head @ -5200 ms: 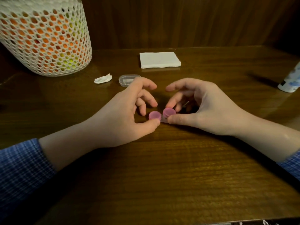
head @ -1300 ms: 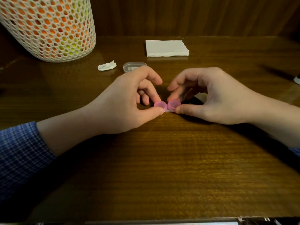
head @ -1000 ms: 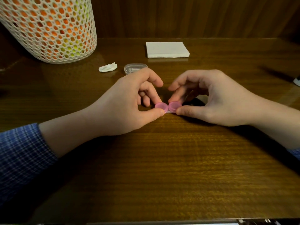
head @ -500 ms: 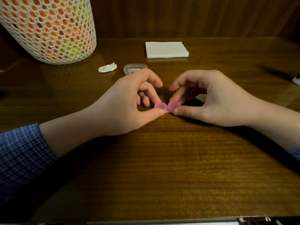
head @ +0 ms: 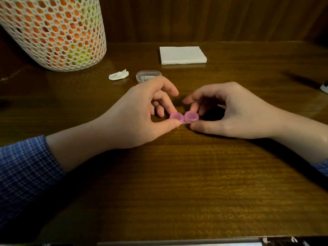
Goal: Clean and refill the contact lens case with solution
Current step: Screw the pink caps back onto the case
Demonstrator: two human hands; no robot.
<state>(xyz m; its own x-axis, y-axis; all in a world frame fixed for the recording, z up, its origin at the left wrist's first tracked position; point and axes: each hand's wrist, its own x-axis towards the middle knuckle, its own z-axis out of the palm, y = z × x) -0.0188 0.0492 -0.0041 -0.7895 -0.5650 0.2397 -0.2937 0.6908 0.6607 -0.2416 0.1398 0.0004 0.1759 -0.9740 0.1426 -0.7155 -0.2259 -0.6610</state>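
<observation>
A contact lens case [head: 184, 118] with two pink round caps lies on the wooden table [head: 177, 183] between my hands. My left hand [head: 140, 114] pinches the left cap [head: 176, 117] between thumb and fingers. My right hand [head: 230, 110] grips the right cap [head: 191, 116] the same way, thumb in front and fingers behind. Both caps sit on the case. Only a sliver of the solution bottle [head: 324, 87] shows at the right edge.
A white mesh basket [head: 53, 32] with orange and yellow contents stands at the back left. A crumpled tissue bit [head: 118, 76], a clear plastic box [head: 148, 75] and a folded white napkin stack [head: 182, 55] lie behind my hands. A wooden wall closes the back.
Five seconds ago the right cap sat tilted and raised; now both caps lie level on the case. Over the last second my hands barely moved.
</observation>
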